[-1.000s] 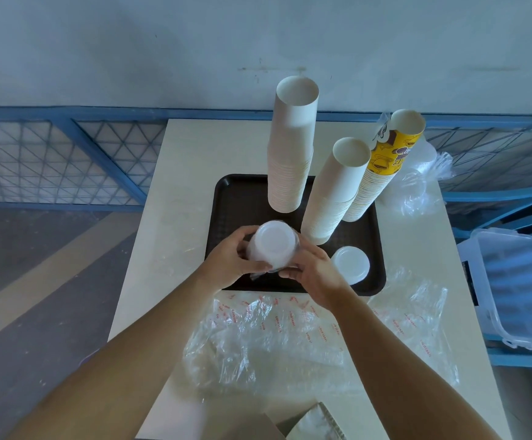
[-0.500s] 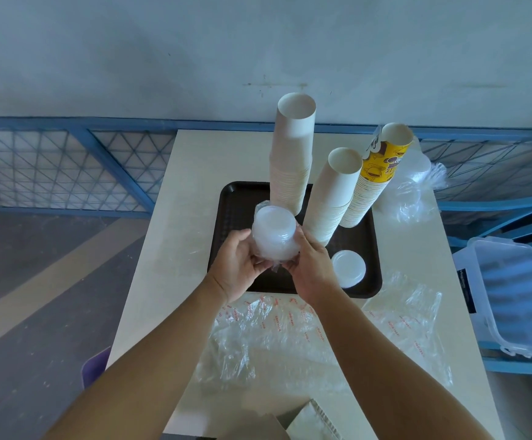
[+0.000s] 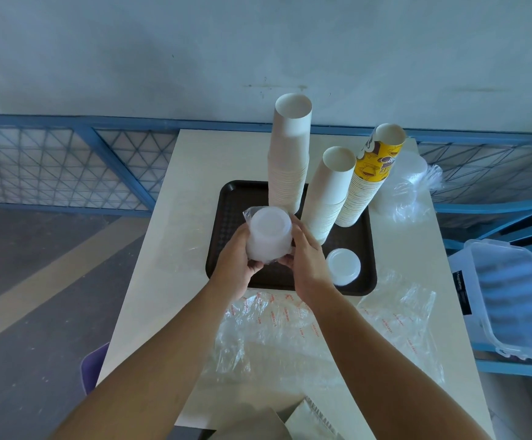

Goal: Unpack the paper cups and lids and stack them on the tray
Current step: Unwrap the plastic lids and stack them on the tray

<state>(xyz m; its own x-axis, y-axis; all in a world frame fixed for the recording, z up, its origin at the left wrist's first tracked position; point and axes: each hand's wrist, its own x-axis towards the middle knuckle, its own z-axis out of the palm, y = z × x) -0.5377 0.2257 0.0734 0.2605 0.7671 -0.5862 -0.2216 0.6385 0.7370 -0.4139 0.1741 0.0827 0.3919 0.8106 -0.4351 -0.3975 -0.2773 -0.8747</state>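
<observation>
Looks like canteen/drinks-stall area: serving tray (image 3: 226, 214) w/ paper-cup stacks (image 3: 290, 160), blue mesh railing (image 3: 68, 166), concrete floor (image 3: 20, 255).

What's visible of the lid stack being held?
The lid stack is a short column of round, translucent white plastic lids, top face toward the camera, partly sleeved in clear film. It is held over the left part of the dark tray, with the left hand and right hand gripping its sides.

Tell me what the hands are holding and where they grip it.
The left hand and right hand grip a stack of white lids by its opposite sides.
</observation>
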